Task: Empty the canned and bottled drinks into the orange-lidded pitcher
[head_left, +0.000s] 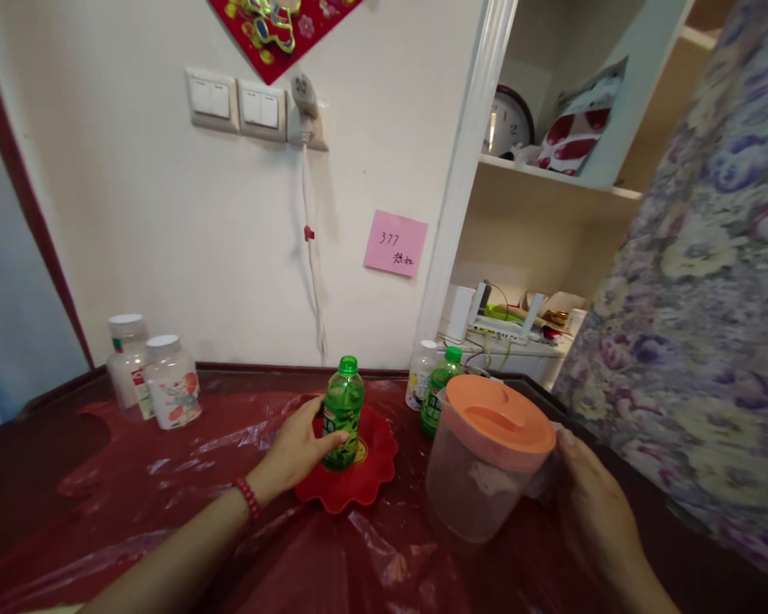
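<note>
A green bottle (344, 409) stands upright on a red scalloped plate (379, 469). My left hand (300, 448), with a red bead bracelet at the wrist, wraps round the bottle's left side, its thumb across the label. At the right, my right hand (592, 495) is at the handle side of a clear plastic pitcher (470, 495) with an orange lid (499, 414). The pitcher hides most of that hand's fingers and the handle. Just behind the pitcher's left side stand another green bottle (439, 392) and a clear white-capped bottle (419, 375).
Two clear jars with white lids (126, 367) (172, 392) stand at the back left of the table under a red plastic cover (230, 426). The wall rises behind. A shelf unit (550, 183) and a floral curtain (691, 324) are at the right.
</note>
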### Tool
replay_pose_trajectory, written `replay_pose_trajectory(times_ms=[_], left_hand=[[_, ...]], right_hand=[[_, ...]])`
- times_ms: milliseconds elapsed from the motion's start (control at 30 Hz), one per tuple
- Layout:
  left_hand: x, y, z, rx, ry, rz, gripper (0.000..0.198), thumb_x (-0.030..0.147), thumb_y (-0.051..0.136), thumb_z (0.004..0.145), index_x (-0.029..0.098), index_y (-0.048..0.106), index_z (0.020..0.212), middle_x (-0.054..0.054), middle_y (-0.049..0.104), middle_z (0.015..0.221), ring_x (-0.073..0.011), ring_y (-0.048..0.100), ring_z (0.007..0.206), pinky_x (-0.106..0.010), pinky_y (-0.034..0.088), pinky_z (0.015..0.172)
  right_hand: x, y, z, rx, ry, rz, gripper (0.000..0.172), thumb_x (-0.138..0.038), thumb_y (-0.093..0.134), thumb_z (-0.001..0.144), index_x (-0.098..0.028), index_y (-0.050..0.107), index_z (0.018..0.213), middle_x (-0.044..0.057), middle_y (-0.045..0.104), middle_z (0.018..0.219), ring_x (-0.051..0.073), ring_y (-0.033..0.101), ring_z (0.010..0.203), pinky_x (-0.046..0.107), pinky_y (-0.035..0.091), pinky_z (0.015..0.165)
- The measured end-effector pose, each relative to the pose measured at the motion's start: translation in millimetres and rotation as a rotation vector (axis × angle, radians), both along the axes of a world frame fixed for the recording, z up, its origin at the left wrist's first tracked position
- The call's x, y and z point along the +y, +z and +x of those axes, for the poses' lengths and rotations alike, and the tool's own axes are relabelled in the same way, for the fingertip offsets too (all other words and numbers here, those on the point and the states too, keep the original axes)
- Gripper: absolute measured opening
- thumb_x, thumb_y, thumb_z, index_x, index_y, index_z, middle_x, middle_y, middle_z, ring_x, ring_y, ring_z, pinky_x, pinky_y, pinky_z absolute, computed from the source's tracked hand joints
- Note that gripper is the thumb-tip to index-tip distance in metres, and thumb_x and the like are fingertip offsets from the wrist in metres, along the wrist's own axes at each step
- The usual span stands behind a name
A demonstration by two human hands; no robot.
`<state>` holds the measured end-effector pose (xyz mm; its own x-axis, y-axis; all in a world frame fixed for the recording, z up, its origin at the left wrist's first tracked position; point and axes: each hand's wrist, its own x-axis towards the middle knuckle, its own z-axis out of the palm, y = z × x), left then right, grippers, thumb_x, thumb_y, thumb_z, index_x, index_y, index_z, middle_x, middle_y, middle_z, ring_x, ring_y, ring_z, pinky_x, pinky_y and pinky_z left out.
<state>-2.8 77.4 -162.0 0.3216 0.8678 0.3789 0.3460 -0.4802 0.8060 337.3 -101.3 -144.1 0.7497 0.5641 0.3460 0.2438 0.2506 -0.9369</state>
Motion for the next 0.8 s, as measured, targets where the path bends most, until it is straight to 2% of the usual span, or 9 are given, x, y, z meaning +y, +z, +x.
replay_pose_trajectory(times_ms=[133, 233, 333, 400, 467, 567, 667, 733, 800], left_hand=[[-2, -0.4, 0, -0.025, -0.035, -0.027, 0.061, 0.037, 0.076, 0.072, 0.016, 0.063, 0.128, -0.014, 0.069, 0.132, -0.0328, 0.062, 0.123, -0.048, 0.042, 0.113], [-4, -0.1, 0, -0.036, -0.055, -0.040, 0.059, 0.034, 0.076, 0.073, 0.017, 0.063, 0.128, -0.013, 0.069, 0.133, -0.0321, 0.062, 0.124, -0.046, 0.043, 0.113], [-7, 0.2, 0, -0.033, -0.031, -0.039, 0.060, 0.030, 0.076, 0.072, 0.018, 0.062, 0.130, -0.012, 0.069, 0.134, -0.0320, 0.062, 0.125, -0.044, 0.043, 0.113], [-10, 1.0, 0, -0.026, -0.013, -0.028, 0.059, 0.028, 0.075, 0.071, 0.019, 0.064, 0.128, -0.012, 0.069, 0.133, -0.0323, 0.062, 0.125, -0.044, 0.044, 0.112], [-12, 2.5, -1, -0.018, -0.010, -0.027, 0.060, 0.027, 0.075, 0.071, 0.019, 0.064, 0.129, -0.012, 0.070, 0.133, -0.0323, 0.062, 0.125, -0.044, 0.044, 0.112], [-15, 4.9, -2, -0.010, -0.022, -0.042, 0.063, 0.026, 0.076, 0.071, 0.019, 0.062, 0.132, -0.012, 0.068, 0.136, -0.0314, 0.061, 0.126, -0.043, 0.043, 0.113], [-17, 6.3, -3, -0.010, -0.024, -0.043, 0.065, 0.025, 0.075, 0.071, 0.018, 0.061, 0.134, -0.012, 0.067, 0.138, -0.0308, 0.060, 0.129, -0.041, 0.041, 0.114], [-18, 6.5, -3, -0.008, -0.020, -0.043, 0.067, 0.022, 0.075, 0.071, 0.018, 0.061, 0.136, -0.012, 0.066, 0.139, -0.0308, 0.059, 0.129, -0.040, 0.041, 0.114], [-19, 6.3, -4, 0.003, -0.010, -0.053, 0.065, 0.021, 0.075, 0.070, 0.018, 0.062, 0.134, -0.012, 0.067, 0.137, -0.0312, 0.060, 0.127, -0.041, 0.042, 0.113]], right_hand=[[8, -8.5, -6, 0.135, 0.139, 0.050, 0.069, -0.085, 0.067, 0.074, -0.022, 0.073, 0.100, 0.007, 0.072, 0.092, 0.029, 0.068, 0.085, 0.041, 0.059, 0.075], [10, -13.0, -9, 0.246, 0.209, 0.117, 0.062, -0.083, 0.072, 0.074, -0.024, 0.069, 0.091, 0.004, 0.069, 0.082, 0.023, 0.064, 0.069, 0.035, 0.057, 0.063], [10, -14.8, -10, 0.333, 0.250, 0.185, 0.056, -0.074, 0.080, 0.074, -0.023, 0.058, 0.075, -0.004, 0.053, 0.060, 0.012, 0.046, 0.047, 0.023, 0.045, 0.045], [11, -13.0, -11, 0.320, 0.260, 0.211, 0.060, -0.072, 0.082, 0.074, -0.022, 0.048, 0.067, -0.008, 0.040, 0.053, 0.008, 0.034, 0.040, 0.020, 0.035, 0.037], [13, -9.3, -13, 0.294, 0.267, 0.213, 0.063, -0.070, 0.083, 0.074, -0.022, 0.043, 0.064, -0.008, 0.035, 0.051, 0.008, 0.030, 0.038, 0.019, 0.030, 0.034], [18, -1.1, -16, 0.281, 0.253, 0.151, 0.057, -0.069, 0.085, 0.069, -0.023, 0.051, 0.069, -0.007, 0.038, 0.051, 0.010, 0.036, 0.038, 0.021, 0.034, 0.034], [26, 12.2, -21, 0.303, 0.207, 0.071, 0.058, -0.071, 0.085, 0.062, -0.021, 0.066, 0.085, -0.003, 0.051, 0.057, 0.015, 0.044, 0.040, 0.026, 0.038, 0.034], [32, 25.1, -26, 0.307, 0.198, 0.053, 0.063, -0.071, 0.086, 0.059, -0.020, 0.068, 0.091, 0.000, 0.058, 0.064, 0.016, 0.048, 0.043, 0.027, 0.040, 0.035], [39, 39.9, -33, 0.271, 0.209, 0.055, 0.062, -0.070, 0.086, 0.060, -0.020, 0.068, 0.090, 0.000, 0.059, 0.066, 0.016, 0.048, 0.045, 0.027, 0.040, 0.037]])
